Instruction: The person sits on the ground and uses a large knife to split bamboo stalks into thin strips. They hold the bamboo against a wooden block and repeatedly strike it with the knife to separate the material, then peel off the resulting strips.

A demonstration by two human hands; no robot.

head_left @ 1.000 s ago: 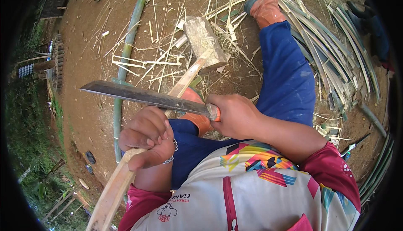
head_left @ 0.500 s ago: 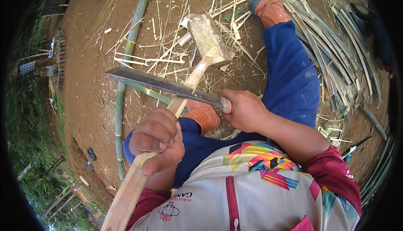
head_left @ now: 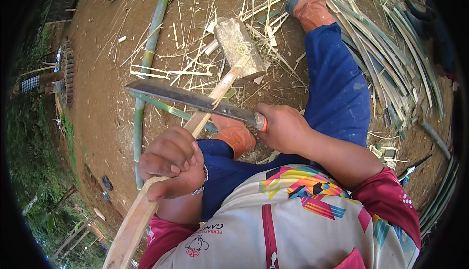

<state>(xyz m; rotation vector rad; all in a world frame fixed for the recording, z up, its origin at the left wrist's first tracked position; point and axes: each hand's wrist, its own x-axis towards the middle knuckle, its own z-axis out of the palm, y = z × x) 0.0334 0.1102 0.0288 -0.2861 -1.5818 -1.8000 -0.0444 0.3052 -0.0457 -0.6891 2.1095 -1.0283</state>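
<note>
My left hand (head_left: 172, 164) is wrapped round a long, pale bamboo strip (head_left: 128, 222) that slants from the lower left up to a wood block. The strip's far end lies on the wood block (head_left: 239, 44), which sits on the ground between my legs. In my right hand (head_left: 283, 128) is the handle of a machete (head_left: 190, 98). Its long dark blade points left and lies across the strip, touching it beyond my left hand. A small curl of shaved bamboo stands up at the blade's edge.
A green bamboo pole (head_left: 151, 49) lies on the brown dirt to the left. Split bamboo strips (head_left: 381, 59) are heaped at the right, beyond my outstretched leg (head_left: 337, 88). Thin shavings litter the ground round the block. More green strips (head_left: 442, 195) lie at the lower right.
My left hand and the bamboo strip have shifted slightly left and toward me, so the blade now crosses the strip a little farther along. The right hand has barely moved.
</note>
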